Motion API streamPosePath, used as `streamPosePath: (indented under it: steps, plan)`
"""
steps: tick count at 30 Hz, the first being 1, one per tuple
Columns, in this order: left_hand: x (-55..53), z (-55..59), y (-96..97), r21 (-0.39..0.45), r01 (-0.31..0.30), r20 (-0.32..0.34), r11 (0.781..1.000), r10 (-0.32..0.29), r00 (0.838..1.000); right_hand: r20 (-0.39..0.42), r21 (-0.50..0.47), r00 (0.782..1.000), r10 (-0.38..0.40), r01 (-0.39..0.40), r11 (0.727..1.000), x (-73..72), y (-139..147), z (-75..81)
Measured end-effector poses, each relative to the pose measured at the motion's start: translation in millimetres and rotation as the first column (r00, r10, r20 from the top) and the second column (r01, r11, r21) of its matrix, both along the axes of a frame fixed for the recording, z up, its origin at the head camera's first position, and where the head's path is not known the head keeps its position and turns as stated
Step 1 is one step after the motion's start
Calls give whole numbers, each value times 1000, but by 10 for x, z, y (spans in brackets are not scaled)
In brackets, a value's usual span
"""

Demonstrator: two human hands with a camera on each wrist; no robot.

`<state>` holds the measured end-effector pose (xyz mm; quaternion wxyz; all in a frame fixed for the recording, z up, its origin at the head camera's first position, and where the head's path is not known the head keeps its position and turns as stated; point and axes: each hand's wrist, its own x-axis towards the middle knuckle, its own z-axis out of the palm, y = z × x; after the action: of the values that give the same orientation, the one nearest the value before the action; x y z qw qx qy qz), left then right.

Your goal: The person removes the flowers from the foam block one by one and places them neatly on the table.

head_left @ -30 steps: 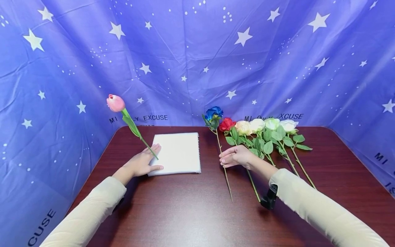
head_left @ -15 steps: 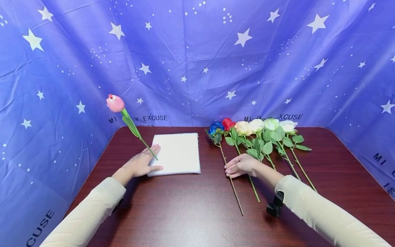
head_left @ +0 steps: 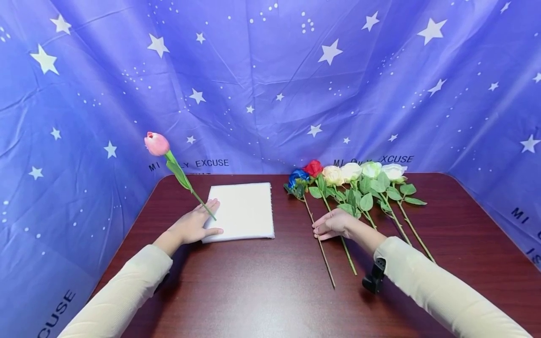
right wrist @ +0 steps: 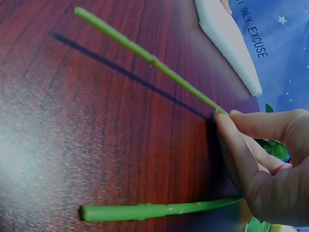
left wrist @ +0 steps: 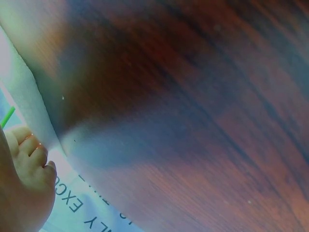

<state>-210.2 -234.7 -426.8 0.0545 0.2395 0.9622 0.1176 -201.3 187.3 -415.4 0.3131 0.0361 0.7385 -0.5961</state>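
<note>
My right hand (head_left: 331,224) pinches the thin stem of a blue rose (head_left: 299,178) between thumb and fingertips. The bloom lies beside the red rose (head_left: 313,168), and in the right wrist view the stem's lower end (right wrist: 113,33) casts a shadow apart from it on the tabletop. My left hand (head_left: 193,225) rests flat on the left side of a white foam block (head_left: 245,209), thumb spread from the fingers. A pink tulip (head_left: 157,144) rises from the foam between thumb and fingers, tilted to the left. The left wrist view shows mostly tabletop, with curled-looking fingertips (left wrist: 30,150) at its edge.
To the right of the blue rose lie several more roses side by side: the red one, a peach one (head_left: 333,175), and white ones (head_left: 394,173). Their stems point toward me across the dark wooden table (head_left: 253,286). A starry blue cloth (head_left: 262,70) hangs behind and at the sides.
My right hand has moved right and nearer to me with the blue rose. The bloom has come down from above the red rose to beside it. My left hand and the tulip have stayed put.
</note>
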Motion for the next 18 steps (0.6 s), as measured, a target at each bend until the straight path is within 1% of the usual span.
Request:
streamPosePath:
  steps: [4, 7, 13, 18]
  plan:
    - [0, -1, 11, -7, 0, -2, 1000, 0, 1000, -22, 58, 999, -24, 25, 998, -13, 3, 30]
    - [2, 5, 16, -9, 3, -7, 1000, -3, 1000, -36, 79, 999, -39, 42, 996, -17, 38, 41]
    - [4, 15, 18, -12, 5, -12, 1000, -5, 1000, -57, 79, 997, -47, 51, 996, -15, 143, 49]
    - [6, 19, 16, -21, 9, -15, 1000, -10, 1000, -53, 81, 997, -50, 55, 995, -10, 149, 74]
